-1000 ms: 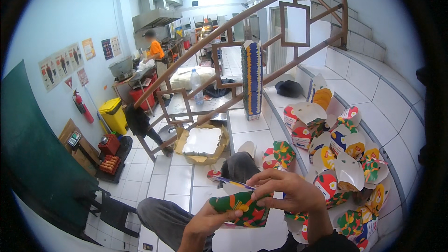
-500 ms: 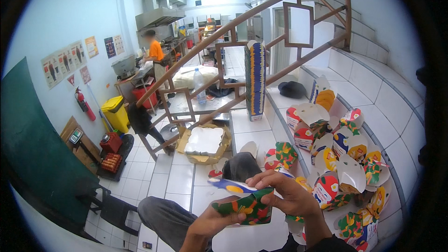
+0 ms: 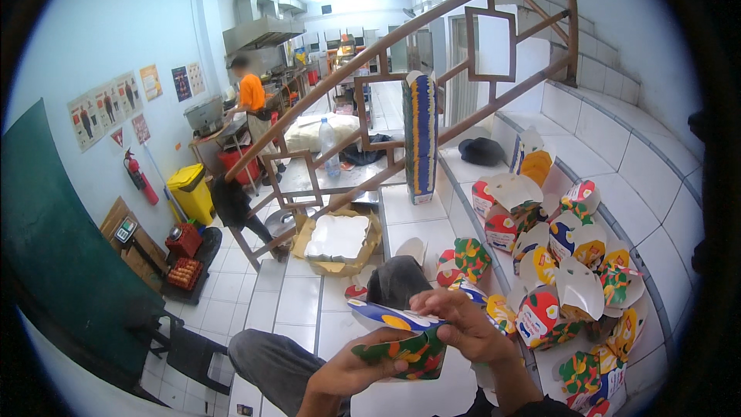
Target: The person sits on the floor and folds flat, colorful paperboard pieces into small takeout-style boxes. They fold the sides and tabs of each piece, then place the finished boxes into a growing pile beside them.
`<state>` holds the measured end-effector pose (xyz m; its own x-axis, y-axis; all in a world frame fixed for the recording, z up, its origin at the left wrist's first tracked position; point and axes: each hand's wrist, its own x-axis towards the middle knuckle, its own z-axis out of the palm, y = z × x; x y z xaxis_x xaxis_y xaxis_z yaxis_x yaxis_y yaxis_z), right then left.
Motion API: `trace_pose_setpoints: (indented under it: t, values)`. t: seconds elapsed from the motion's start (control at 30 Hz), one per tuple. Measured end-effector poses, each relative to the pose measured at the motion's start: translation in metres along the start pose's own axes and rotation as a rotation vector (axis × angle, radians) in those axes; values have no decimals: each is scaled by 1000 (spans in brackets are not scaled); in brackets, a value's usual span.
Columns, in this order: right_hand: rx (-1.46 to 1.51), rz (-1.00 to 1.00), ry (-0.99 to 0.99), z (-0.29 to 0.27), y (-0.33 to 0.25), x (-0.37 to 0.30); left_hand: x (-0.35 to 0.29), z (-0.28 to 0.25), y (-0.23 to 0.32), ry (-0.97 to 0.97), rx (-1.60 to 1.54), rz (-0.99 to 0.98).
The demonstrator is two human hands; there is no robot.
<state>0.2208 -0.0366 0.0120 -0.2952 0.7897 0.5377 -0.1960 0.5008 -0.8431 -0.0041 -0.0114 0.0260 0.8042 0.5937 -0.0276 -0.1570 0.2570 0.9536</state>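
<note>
Above my lap I hold a partly folded paper food box (image 3: 409,354), with a green, red and yellow patterned side and a blue flap bearing a yellow spot. My left hand (image 3: 347,361) grips the patterned side, its thumb lying along the front. At the other end, my right hand (image 3: 477,330) has its thumb at the box's corner and its bent fingers over the blue flap. The inside of the box is mostly hidden by the flap and my fingers.
Several folded food boxes (image 3: 567,293) are heaped on the steps to my right. A tall stack of flat cartons (image 3: 421,139) leans by the brown railing (image 3: 324,69). An opened brown package with white contents (image 3: 337,238) lies ahead. A person in orange (image 3: 251,93) stands beyond the railing.
The blue flap has tipped down and shows more of its printed face. My right fingers have shifted over it and loosened a little. The left hand keeps its grip.
</note>
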Motion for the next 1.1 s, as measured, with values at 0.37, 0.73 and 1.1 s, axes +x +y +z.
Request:
trace_pose_setpoints:
  t: [0.37, 0.73, 1.1]
  values:
    - [-518, -112, 160, 1, -18, -1, -1, -16, -14, -93, 42, 16]
    - [-716, -125, 279, 27, -23, 3, -2, -5, -22, 100, -83, -89]
    - [-172, 7, 94, 12, -3, -3, 0, -17, -25, 67, -131, -103]
